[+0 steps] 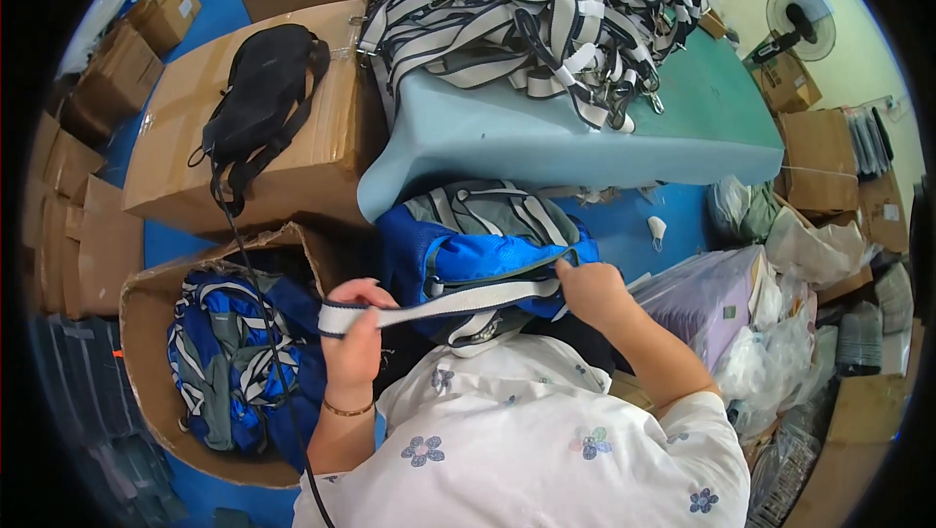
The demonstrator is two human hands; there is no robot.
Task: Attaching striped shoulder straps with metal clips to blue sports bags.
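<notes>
A long pale strap (448, 307) runs through the left fingers (356, 291), which are curled round it with the thumb laid across its face, to the left of the blue-and-grey bag (502, 260); a short end shows just beyond them, on the side away from the bag. From there the strap stretches over the bag's near side to the right fingers (569, 279), which are bent close together at the bag's right edge; their grip is partly hidden, so I cannot tell whether they have hold of the strap, the bag or both. The strap is flat, whitish webbing with dark edges, drawn out with a slight bend. The bag is bright blue with grey panels and pale bands across its top, and it lies slumped in front of the person's white flowered shirt (536, 411). Beyond the bag, a bench (721, 104) with a blue-green cover carries a tangled heap of similar straps (526, 16). Left of the bag, an open carton (146, 387) holds more blue-and-grey bags (229, 357).
</notes>
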